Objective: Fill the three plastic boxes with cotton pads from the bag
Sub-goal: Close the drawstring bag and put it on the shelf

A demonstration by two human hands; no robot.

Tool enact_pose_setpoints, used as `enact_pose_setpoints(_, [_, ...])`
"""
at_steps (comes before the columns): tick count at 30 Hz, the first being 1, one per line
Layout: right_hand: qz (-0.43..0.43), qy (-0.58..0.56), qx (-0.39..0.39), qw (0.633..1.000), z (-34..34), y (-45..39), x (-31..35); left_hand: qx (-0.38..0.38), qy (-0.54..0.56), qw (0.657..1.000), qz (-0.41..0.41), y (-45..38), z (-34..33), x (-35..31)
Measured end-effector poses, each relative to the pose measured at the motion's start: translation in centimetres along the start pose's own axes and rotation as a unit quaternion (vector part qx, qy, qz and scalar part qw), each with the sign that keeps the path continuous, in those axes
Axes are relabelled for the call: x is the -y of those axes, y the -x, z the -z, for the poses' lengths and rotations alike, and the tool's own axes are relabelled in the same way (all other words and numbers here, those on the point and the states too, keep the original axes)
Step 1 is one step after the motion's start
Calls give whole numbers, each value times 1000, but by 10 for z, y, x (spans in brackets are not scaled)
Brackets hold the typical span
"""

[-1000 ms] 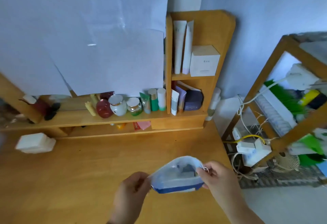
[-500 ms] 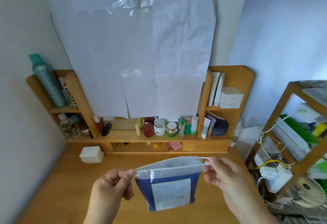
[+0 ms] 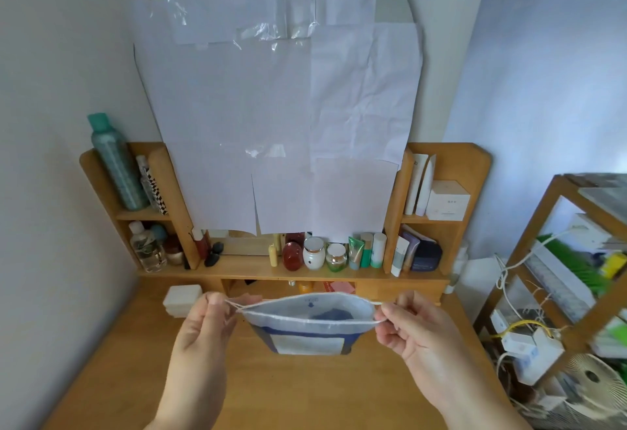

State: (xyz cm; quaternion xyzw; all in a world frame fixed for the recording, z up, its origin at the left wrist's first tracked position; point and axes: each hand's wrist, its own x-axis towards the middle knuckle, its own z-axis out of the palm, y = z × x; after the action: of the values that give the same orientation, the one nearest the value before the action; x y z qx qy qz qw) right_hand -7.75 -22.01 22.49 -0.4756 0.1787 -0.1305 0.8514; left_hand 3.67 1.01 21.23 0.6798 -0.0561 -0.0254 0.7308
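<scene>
- The bag (image 3: 310, 326), half a second ago hanging flat with its mouth drawn into a straight line, now shows a mouth bowed open into an oval; the dark blue inside is visible, though no cotton pads can be made out.
- The left hand (image 3: 203, 331) pinches the drawstring loop at the bag's left corner, and the right hand (image 3: 415, 331) pinches the loop at the right corner; each grip is clamped on string, holding the bag in the air above the counter (image 3: 142, 378).
- My judgement: the opening step is nearly done, and no filling has begun.
- A stack of white plastic boxes (image 3: 181, 300) sits at the back left of the counter, well apart from the bag; I cannot tell how many there are.
- Behind the counter, a wooden shelf (image 3: 258, 268) carries jars and tubes, and paper sheets (image 3: 288, 124) cover the mirror.
- An open rack (image 3: 529, 260) with cables stands to the right.
</scene>
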Motion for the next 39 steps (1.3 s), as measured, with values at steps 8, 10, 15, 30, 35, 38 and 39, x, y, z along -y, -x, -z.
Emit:
enact_pose_setpoints(8, [215, 450, 78, 863, -17, 16, 5, -210, -43, 969, -124, -23, -23, -21])
enact_pose_setpoints(10, [190, 399, 96, 892, -16, 16, 9, -219, -25, 969, -114, -30, -20, -22])
enact_pose_setpoints(15, [45, 179, 116, 976, -9, 12, 16, -233, -17, 967, -103, -35, -16, -22])
enact_pose_setpoints(30, [-84, -196, -4, 977, 1, -12, 19, -31, -132, 990, -41, -28, 2, -13])
enact_pose_setpoints(35, [-29, -211, -87, 973, 18, -36, 23, 156, 3, 966, 206, -28, 12, -16])
enact_pose_setpoints(38, [-15, -212, -77, 974, 21, -45, 26, 190, 170, 945, 204, -26, 10, -20])
enact_pose_setpoints(39, [-13, -210, -69, 975, 21, -47, 26, 189, 220, 938, 192, -25, 8, -21])
